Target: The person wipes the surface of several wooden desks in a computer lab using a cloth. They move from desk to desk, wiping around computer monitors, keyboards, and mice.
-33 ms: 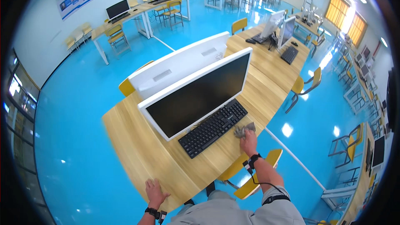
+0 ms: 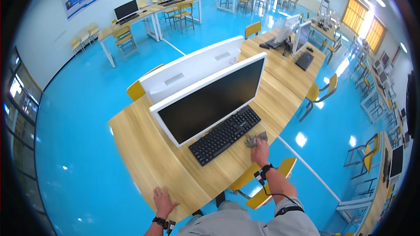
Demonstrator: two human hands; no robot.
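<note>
the right hand (image 2: 260, 152) grips a crumpled grey cloth (image 2: 255, 140) on a pale wood-grain desk (image 2: 140, 148), just beside a long black keyboard (image 2: 225, 135). the left hand (image 2: 163, 202) lies spread on the desk near its edge. behind the keyboard stands a white-framed monitor with a dark screen (image 2: 212, 102), backed by another white monitor (image 2: 188, 72). glossy blue floor (image 2: 78, 148) surrounds the desk.

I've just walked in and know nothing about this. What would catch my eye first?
Probably the glossy bright-blue floor, spread all around the wooden desk. Then the big white-framed monitor in the middle, its screen dark, with a black keyboard in front. Nearer you, the right hand holds a grey cloth beside the keyboard, and the left hand rests spread at the desk's near edge.
</note>
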